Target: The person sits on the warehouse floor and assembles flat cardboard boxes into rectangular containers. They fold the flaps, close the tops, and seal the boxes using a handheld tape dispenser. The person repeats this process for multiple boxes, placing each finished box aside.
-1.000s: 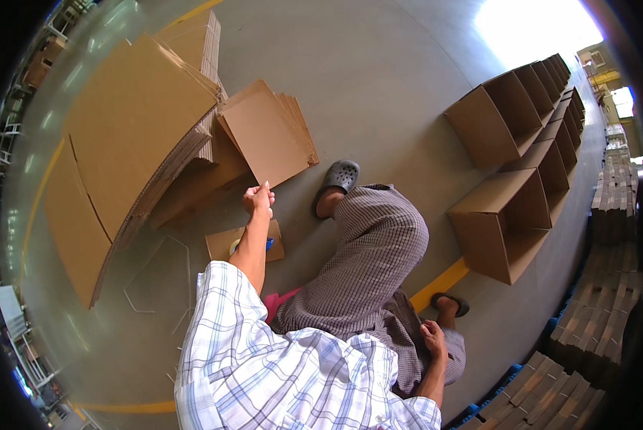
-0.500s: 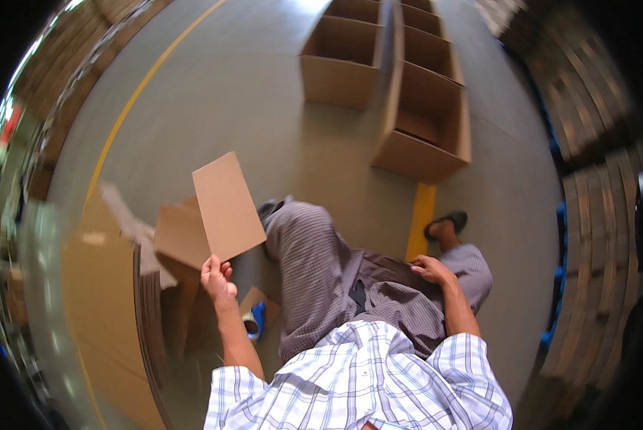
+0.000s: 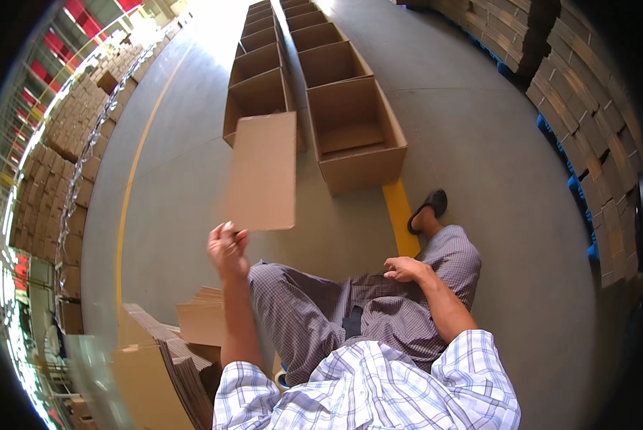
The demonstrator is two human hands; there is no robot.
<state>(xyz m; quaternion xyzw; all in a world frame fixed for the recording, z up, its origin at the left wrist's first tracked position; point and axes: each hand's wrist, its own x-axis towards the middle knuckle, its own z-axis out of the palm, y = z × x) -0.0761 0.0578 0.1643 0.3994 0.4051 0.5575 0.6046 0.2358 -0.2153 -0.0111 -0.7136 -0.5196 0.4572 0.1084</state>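
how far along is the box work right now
Done: two rows of open cardboard boxes stand on the floor ahead. In hand: the left hand holds a flat cardboard sheet up by its lower corner; the right hand rests on the thigh. Left: a stack of flat cardboard lies beside the person's left leg.

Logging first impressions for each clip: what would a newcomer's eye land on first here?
Most likely the flat cardboard sheet held up at centre frame, pinched at its lower corner by the left hand. Behind it, two rows of open cardboard boxes run away across the grey floor. The right hand rests on the person's thigh, and more flattened cardboard is stacked at lower left.
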